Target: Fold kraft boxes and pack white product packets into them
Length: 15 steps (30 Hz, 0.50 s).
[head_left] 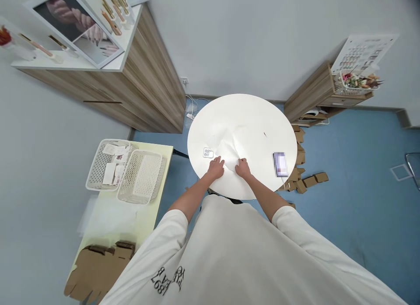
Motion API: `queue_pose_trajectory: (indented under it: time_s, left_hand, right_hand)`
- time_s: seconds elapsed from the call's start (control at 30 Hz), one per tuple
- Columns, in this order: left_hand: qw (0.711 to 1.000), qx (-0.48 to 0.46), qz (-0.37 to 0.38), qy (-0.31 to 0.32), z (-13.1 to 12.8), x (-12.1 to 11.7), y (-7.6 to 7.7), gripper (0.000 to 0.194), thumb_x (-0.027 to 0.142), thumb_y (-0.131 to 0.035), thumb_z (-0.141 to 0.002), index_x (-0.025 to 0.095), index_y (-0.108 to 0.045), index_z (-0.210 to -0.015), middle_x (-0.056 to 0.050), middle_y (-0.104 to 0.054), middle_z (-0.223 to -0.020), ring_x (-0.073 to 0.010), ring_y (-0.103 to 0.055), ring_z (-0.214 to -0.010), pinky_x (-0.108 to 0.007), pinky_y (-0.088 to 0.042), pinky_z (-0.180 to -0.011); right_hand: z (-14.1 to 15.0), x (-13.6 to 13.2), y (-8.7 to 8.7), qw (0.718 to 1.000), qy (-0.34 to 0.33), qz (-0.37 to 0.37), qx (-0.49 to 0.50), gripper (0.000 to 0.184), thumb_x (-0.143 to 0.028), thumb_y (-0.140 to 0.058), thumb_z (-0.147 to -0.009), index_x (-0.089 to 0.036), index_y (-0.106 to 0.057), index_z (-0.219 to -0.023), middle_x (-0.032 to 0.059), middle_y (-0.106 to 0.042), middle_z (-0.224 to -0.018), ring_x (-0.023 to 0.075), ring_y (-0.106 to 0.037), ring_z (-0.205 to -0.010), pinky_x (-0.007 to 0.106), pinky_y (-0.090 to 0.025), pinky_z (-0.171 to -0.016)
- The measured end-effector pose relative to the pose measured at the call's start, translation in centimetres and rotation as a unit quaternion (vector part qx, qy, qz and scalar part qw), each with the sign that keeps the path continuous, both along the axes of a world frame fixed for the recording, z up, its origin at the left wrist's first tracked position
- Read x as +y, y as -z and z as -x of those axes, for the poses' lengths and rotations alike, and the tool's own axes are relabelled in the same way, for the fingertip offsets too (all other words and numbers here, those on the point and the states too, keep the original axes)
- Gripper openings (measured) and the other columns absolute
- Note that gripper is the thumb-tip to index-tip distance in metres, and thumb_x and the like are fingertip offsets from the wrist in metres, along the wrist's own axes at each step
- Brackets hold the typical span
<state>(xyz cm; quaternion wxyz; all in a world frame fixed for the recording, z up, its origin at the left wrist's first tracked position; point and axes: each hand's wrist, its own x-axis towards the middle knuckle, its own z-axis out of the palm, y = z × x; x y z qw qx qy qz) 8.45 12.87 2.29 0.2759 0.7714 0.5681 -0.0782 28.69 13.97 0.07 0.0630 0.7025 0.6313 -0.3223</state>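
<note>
A white sheet of thin material, probably paper, lies creased on the round white table and is hard to tell from the tabletop. My left hand rests on its near left part, fingers stretched out and slightly apart. At the near right edge, my right hand is closed in a pinch on the sheet, where a raised fold runs away from the fingers. Just beyond my left hand sits a small clear case with several round shapes in it.
A phone-like item with a cable lies at the table's right, and a small dark object farther back. Left stands a side table with white baskets and flattened cardboard. Wooden cabinets flank the back; cardboard pieces lie on the floor.
</note>
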Motion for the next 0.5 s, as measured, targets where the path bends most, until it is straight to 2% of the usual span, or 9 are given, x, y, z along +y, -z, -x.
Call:
queue_pose_trajectory:
  time_s: [0.23,0.5]
  left_hand:
    - [0.998,-0.015,0.028,0.047,-2.8,0.6,0.0,0.051,0.022,-0.044,-0.095,0.019,-0.043,-0.146,-0.016,-0.031,-0.165,-0.0313,-0.03,-0.151,-0.05,-0.028,-0.119]
    - [0.996,-0.007,0.066,0.054,-2.9,0.0,1.1,0.052,0.02,-0.046,-0.094,0.022,-0.043,-0.146,-0.015,-0.034,-0.163,-0.0305,-0.034,-0.149,-0.05,-0.03,-0.117]
  right_hand:
    - [0.0,0.3,0.1,0.999,-0.014,0.004,0.052,0.05,-0.022,-0.045,-0.097,-0.012,-0.047,-0.146,0.0173,-0.043,-0.146,0.0221,-0.061,-0.117,0.029,-0.047,-0.103]
    - [-0.4,0.2,0.0,0.997,-0.062,-0.01,0.035,0.056,-0.024,-0.047,-0.096,-0.019,-0.045,-0.152,0.0145,-0.041,-0.151,0.0266,-0.05,-0.132,0.035,-0.044,-0.106]
